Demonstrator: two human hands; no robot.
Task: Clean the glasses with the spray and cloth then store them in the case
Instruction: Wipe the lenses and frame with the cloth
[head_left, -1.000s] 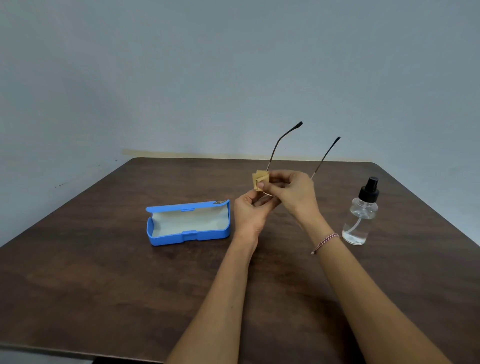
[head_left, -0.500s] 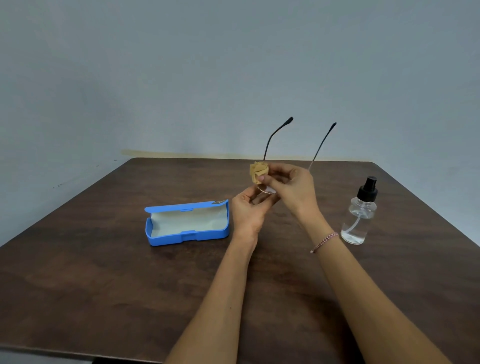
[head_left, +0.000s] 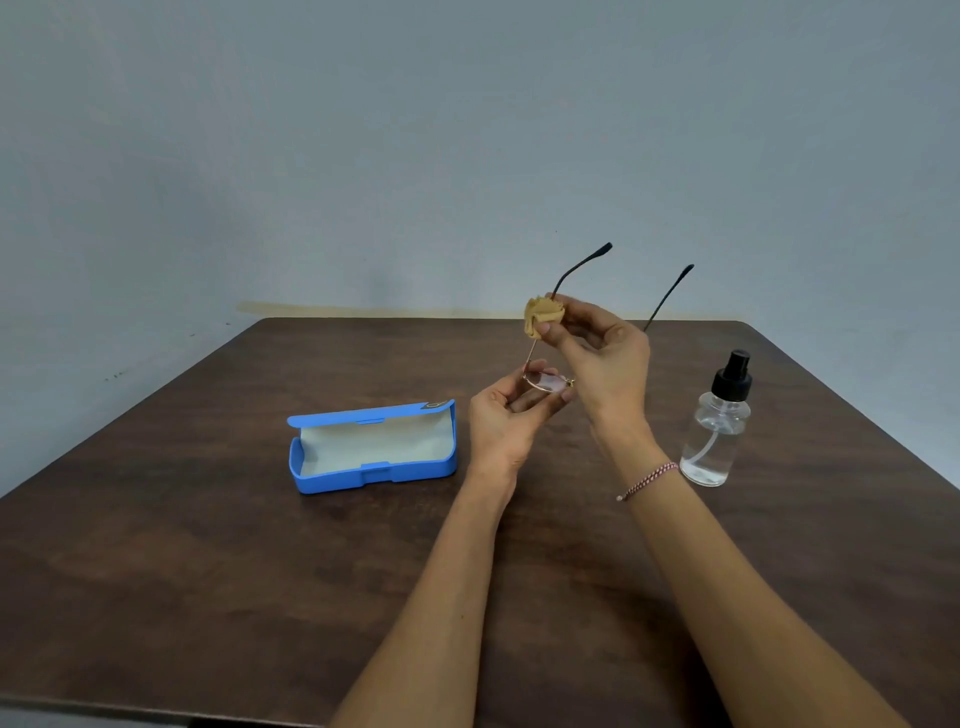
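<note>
Your left hand (head_left: 511, 415) pinches the light, fragile glasses (head_left: 545, 382) by the rim, your right hand (head_left: 597, 353) clamps the soft cloth (head_left: 543, 314) on a temple.

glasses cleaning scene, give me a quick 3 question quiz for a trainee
1. True or false: the blue case lies open on the table.
2. Which of the hands pinches the tan cloth?
A. left hand
B. right hand
C. neither
3. Fill in: the spray bottle stands upright, beside the person's ______ forearm.

Key
1. True; its pale lining shows and nothing lies in it.
2. B; the cloth is pinched around one temple arm of the glasses, while the left hand holds them at the lens.
3. Right.
</note>
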